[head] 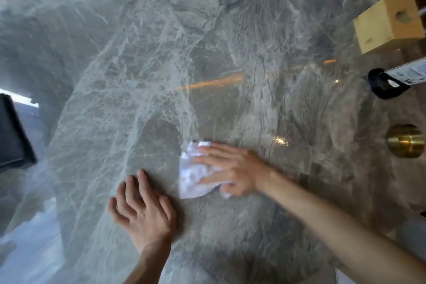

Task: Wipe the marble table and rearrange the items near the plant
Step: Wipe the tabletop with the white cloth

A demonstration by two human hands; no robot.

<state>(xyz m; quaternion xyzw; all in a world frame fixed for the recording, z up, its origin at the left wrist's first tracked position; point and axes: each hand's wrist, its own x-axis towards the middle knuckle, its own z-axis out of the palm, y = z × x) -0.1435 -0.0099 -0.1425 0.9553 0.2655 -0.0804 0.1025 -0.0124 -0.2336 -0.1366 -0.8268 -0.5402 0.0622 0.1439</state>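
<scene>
Head view. Pressing flat on a white cloth (196, 175) with the right hand (230, 168), fingers spread and pointing toward 9 o'clock; cloth bunching under the palm, lying on the marble table (161, 53) a little toward 6 o'clock of frame centre. Resting palm-down on bare marble with the left hand (143, 210), fingers spread and aimed toward 12 o'clock, just beside the cloth at its 8 o'clock, holding nothing. Blurring at the right wrist, so judging a wiping stroke to be under way.

Standing at the 2 to 3 o'clock edge of frame: a wooden block (387, 25) with a round hole, a black stand (385, 84) carrying a printed card, and a brass disc (404, 140). Showing no plant in frame; location unknown.

Risks, as judgement: sweeping toward 3 o'clock risking a knock against the brass disc or the black stand, the tall card likely tipping first. Sliding over the cloth with loose fingers, leaving it behind or streaking the polished surface. Crossing strokes toward 8 o'clock meeting the planted left hand.

Open room: running clear from centre out to 12, 11 and 10 o'clock. Curving away at 8 to 9 o'clock, the table edge dropping to floor; overshooting there carrying the cloth off the marble.
</scene>
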